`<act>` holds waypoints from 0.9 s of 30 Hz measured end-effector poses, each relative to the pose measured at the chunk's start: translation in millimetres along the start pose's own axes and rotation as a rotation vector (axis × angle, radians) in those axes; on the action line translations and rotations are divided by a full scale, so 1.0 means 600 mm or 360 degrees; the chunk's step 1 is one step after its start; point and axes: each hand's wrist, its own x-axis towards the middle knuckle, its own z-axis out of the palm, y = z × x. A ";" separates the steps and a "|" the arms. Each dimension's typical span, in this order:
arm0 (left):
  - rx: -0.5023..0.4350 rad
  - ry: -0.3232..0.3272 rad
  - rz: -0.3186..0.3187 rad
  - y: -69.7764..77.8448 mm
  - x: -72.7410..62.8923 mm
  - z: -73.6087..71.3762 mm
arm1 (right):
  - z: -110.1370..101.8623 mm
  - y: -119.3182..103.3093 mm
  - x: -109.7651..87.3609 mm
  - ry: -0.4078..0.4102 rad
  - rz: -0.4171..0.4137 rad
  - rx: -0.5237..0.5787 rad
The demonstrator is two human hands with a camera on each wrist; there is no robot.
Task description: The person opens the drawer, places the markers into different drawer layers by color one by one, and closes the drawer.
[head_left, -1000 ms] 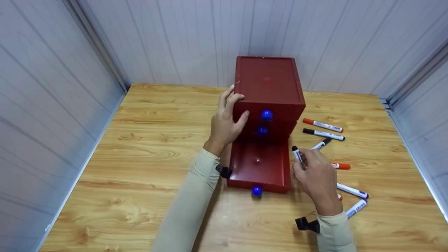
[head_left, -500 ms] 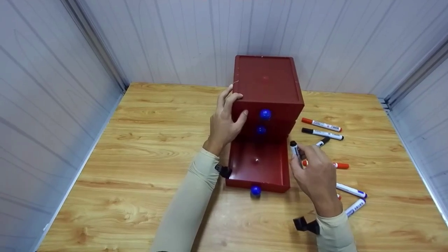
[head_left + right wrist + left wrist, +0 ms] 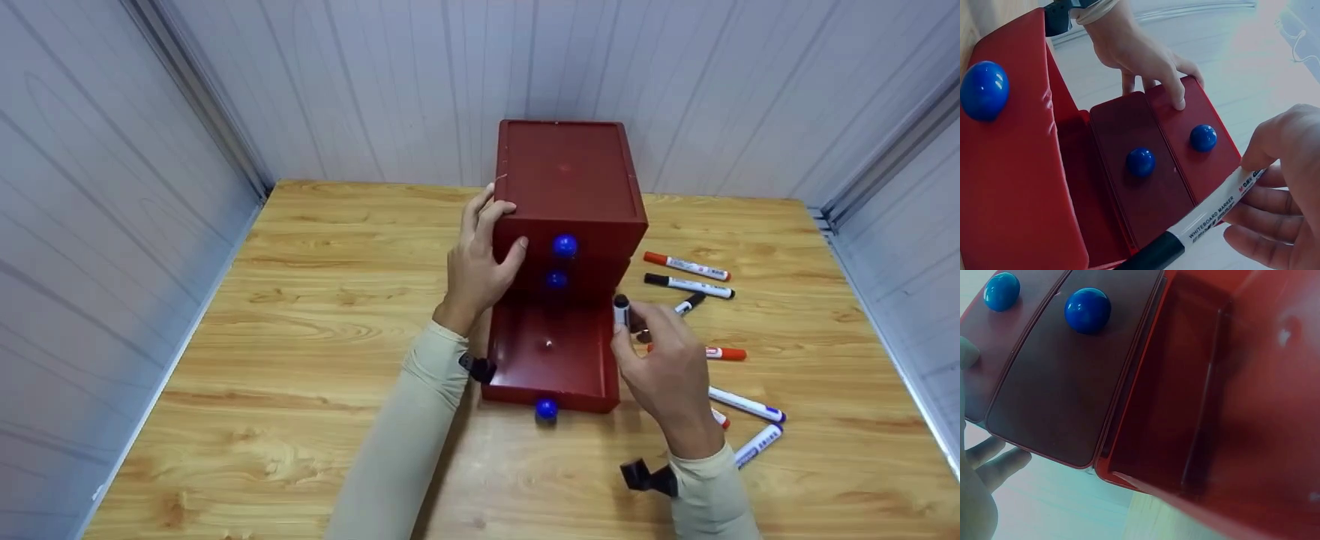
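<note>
A dark red drawer box (image 3: pixel 566 172) with blue ball knobs stands on the wooden table. Its bottom drawer (image 3: pixel 551 367) is pulled out, and nothing lies in the part of it that shows. My left hand (image 3: pixel 480 270) holds the box's upper left side, thumb on the front, other fingers along the side. My right hand (image 3: pixel 671 367) pinches a white whiteboard marker (image 3: pixel 1213 208) with a black cap between thumb and fingers. In the head view the marker's capped end is at the drawer's right rim. In the right wrist view the label reads "whiteboard marker".
Right of the box lie several more markers: a red-capped one (image 3: pixel 686 265), a black-capped one (image 3: pixel 690 286) and another red one (image 3: pixel 726 353). Blue markers (image 3: pixel 750 405) lie nearer the front, partly behind the right arm. White panel walls (image 3: pixel 390 90) enclose the table (image 3: pixel 337 300).
My right hand has moved slightly left and away from me with the marker, from beside the drawer to its right rim. The left hand keeps its place on the box.
</note>
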 end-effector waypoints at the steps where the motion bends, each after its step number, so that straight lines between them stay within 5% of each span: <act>1: 0.0001 -0.0003 -0.0001 0.000 0.001 0.000 | 0.002 -0.001 0.001 0.0007 -0.0006 0.0025; 17: -0.0008 0.0000 -0.0010 0.000 -0.001 0.000 | 0.065 -0.012 -0.020 -0.0124 -0.0043 0.0227; 27: -0.0010 0.0001 -0.0027 -0.001 -0.001 -0.001 | 0.077 -0.003 -0.025 -0.0423 -0.0035 0.0256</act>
